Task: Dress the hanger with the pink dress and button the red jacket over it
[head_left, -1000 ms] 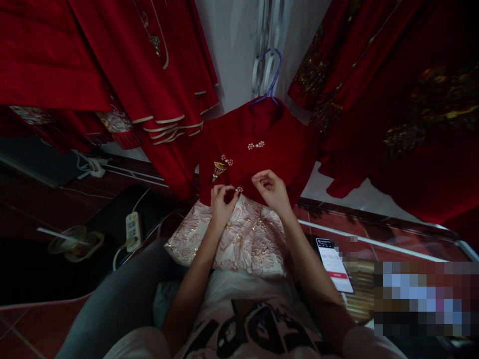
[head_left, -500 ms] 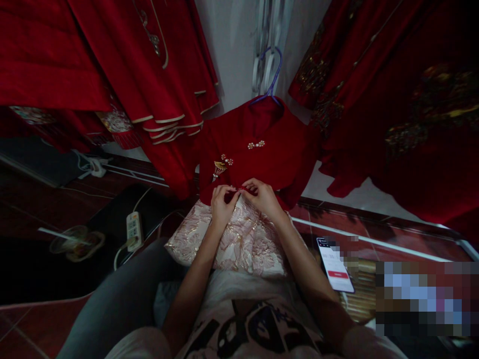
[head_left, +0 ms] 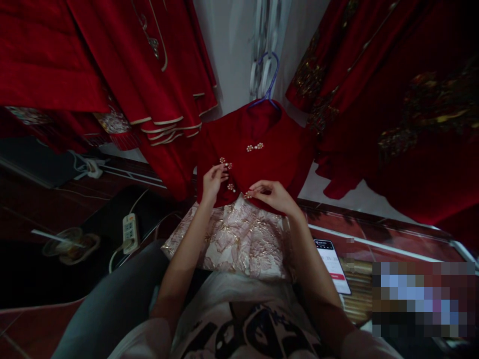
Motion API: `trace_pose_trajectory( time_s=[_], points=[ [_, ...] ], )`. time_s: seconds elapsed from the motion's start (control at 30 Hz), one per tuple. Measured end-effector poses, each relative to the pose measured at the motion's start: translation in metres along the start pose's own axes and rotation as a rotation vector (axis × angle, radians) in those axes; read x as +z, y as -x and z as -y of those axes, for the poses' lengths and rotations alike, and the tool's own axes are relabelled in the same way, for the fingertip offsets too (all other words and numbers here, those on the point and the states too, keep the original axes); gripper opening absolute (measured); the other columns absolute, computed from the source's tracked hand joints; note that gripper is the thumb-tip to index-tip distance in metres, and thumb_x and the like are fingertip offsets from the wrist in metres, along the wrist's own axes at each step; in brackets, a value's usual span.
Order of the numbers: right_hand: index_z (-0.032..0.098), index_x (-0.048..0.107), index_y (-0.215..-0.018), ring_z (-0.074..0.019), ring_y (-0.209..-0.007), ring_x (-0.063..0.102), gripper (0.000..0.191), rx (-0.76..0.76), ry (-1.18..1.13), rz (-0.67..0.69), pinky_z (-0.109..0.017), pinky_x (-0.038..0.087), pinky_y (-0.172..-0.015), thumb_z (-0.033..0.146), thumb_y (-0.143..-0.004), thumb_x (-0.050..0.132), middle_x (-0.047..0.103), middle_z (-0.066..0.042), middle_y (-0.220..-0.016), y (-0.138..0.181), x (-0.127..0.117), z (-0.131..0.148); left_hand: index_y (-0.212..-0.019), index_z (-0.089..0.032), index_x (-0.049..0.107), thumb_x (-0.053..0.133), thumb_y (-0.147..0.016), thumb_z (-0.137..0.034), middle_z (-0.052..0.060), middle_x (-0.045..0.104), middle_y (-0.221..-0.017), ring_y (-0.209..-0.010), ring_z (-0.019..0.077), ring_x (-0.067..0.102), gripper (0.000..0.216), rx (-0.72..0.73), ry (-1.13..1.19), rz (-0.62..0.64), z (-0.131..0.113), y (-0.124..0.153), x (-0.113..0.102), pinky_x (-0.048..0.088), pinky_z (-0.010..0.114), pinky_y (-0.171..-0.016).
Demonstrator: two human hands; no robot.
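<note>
A red jacket (head_left: pixel 258 172) with pearl-and-flower clasps hangs in front of me on a purple hanger (head_left: pixel 272 82). My left hand (head_left: pixel 213 183) is at the upper side clasp (head_left: pixel 226 163), fingers curled together against the cloth; they cover the gold tassel ornament below it. With thumb and fingertips my right hand (head_left: pixel 276 196) pinches one half of a lower clasp (head_left: pixel 247 195) at the hem. Its other half (head_left: pixel 231 187) lies apart on the red cloth, between my hands. Under the hem spreads a pale pink and gold brocade skirt (head_left: pixel 243 244), over my lap.
Red garments (head_left: pixel 145 75) hang at left, and more with beaded trim (head_left: pixel 404 129) at right. A power strip (head_left: pixel 130 232) and a plastic cup with a straw (head_left: pixel 71 244) are at left. A lit phone (head_left: pixel 333 269) rests on a slatted wooden surface (head_left: pixel 357 299) at right.
My hands were together at the hem clasp and have separated. The left has moved up and left to the side clasp; the right has shifted slightly right. The lower clasp's two halves now show apart.
</note>
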State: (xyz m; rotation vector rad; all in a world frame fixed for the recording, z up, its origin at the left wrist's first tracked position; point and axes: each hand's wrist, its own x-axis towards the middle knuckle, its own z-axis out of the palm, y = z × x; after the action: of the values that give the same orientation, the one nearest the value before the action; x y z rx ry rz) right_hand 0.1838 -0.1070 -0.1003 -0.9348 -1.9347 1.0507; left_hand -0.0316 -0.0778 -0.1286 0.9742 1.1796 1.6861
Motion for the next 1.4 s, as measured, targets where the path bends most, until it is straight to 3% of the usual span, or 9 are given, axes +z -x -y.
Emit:
trace_pose_trajectory(
  time_s=[0.17, 0.47, 0.7, 0.8, 0.87, 0.93, 1.03, 1.17, 1.4],
  points=[
    [0.018, 0.069, -0.088, -0.0128, -0.072, 0.064, 0.023, 0.017, -0.045, -0.016, -0.028, 0.051, -0.07, 0.038, -0.077, 0.067, 0.072, -0.003, -0.084, 0.0, -0.002, -0.001, -0.093, -0.015, 0.067, 0.068, -0.077, -0.034, 0.009, 0.07, -0.096, -0.072, 0.0088, 0.063, 0.025, -0.191, 0.132, 0.03, -0.004, -0.011, 0.007, 0.053, 0.026, -0.075],
    [0.018, 0.069, -0.089, -0.0131, -0.074, 0.064, 0.023, 0.01, -0.052, 0.015, -0.028, 0.05, -0.071, 0.038, -0.079, 0.066, 0.071, -0.003, -0.086, -0.003, 0.002, -0.006, -0.09, -0.016, 0.07, 0.073, -0.071, -0.029, 0.006, 0.07, -0.1, -0.075, 0.0076, 0.063, 0.023, -0.23, 0.246, 0.052, -0.001, -0.011, 0.012, 0.051, 0.024, -0.08],
    [0.017, 0.068, -0.089, -0.0135, -0.073, 0.063, 0.023, 0.002, -0.054, -0.01, -0.028, 0.05, -0.071, 0.037, -0.078, 0.067, 0.071, -0.004, -0.085, -0.004, 0.008, -0.006, -0.082, -0.013, 0.065, 0.07, -0.07, -0.034, 0.006, 0.068, -0.086, -0.067, 0.0073, 0.06, 0.025, -0.092, 0.094, -0.085, 0.006, -0.014, 0.029, 0.047, 0.019, -0.065],
    [0.017, 0.068, -0.089, -0.0135, -0.073, 0.063, 0.024, 0.002, -0.053, 0.015, -0.028, 0.049, -0.071, 0.038, -0.078, 0.067, 0.071, -0.004, -0.085, -0.003, 0.005, -0.005, -0.096, -0.014, 0.06, 0.066, -0.075, -0.037, 0.008, 0.064, -0.093, -0.071, 0.0099, 0.06, 0.032, -0.018, -0.041, -0.17, 0.007, -0.012, 0.031, 0.048, 0.023, -0.066],
    [0.016, 0.068, -0.09, -0.0136, -0.074, 0.063, 0.025, 0.007, -0.058, 0.066, -0.028, 0.049, -0.071, 0.038, -0.079, 0.066, 0.071, -0.005, -0.085, -0.001, 0.0, -0.005, -0.11, -0.017, 0.054, 0.067, -0.076, -0.039, 0.01, 0.06, -0.105, -0.082, 0.0135, 0.06, 0.043, 0.179, -0.233, -0.302, 0.001, -0.009, 0.032, 0.049, 0.028, -0.073],
    [0.016, 0.068, -0.09, -0.0136, -0.075, 0.063, 0.025, 0.029, -0.063, 0.125, -0.029, 0.049, -0.072, 0.039, -0.079, 0.066, 0.07, -0.005, -0.083, 0.001, -0.007, -0.003, -0.116, -0.02, 0.051, 0.068, -0.077, -0.039, 0.011, 0.054, -0.114, -0.099, 0.0181, 0.055, 0.047, 0.449, -0.51, -0.334, -0.01, -0.005, 0.036, 0.047, 0.034, -0.087],
    [0.016, 0.067, -0.089, -0.0133, -0.074, 0.062, 0.026, 0.066, -0.078, 0.194, -0.029, 0.049, -0.072, 0.04, -0.078, 0.067, 0.07, -0.005, -0.083, 0.007, -0.02, 0.0, -0.114, -0.024, 0.057, 0.059, -0.085, -0.039, 0.01, 0.048, -0.121, -0.114, 0.0234, 0.047, 0.033, 0.722, -0.907, -0.09, -0.033, -0.001, 0.047, 0.039, 0.041, -0.099],
    [0.017, 0.066, -0.089, -0.0132, -0.075, 0.063, 0.026, 0.109, -0.085, 0.241, -0.029, 0.049, -0.073, 0.04, -0.077, 0.068, 0.069, -0.004, -0.083, 0.017, -0.038, 0.006, -0.114, -0.023, 0.058, 0.048, -0.091, -0.038, 0.013, 0.044, -0.13, -0.118, 0.029, 0.043, 0.029, 0.865, -1.184, 0.204, -0.059, -0.008, 0.069, 0.036, 0.047, -0.099],
    [0.019, 0.067, -0.091, -0.0135, -0.079, 0.064, 0.023, 0.128, -0.101, 0.221, -0.03, 0.05, -0.076, 0.039, -0.078, 0.068, 0.071, -0.003, -0.087, 0.025, -0.057, 0.0, -0.098, -0.018, 0.063, 0.052, -0.087, -0.03, 0.013, 0.056, -0.118, -0.117, 0.0299, 0.047, 0.02, 1.046, -1.291, 0.397, -0.076, -0.03, 0.086, 0.027, 0.057, -0.107]
  ],
)
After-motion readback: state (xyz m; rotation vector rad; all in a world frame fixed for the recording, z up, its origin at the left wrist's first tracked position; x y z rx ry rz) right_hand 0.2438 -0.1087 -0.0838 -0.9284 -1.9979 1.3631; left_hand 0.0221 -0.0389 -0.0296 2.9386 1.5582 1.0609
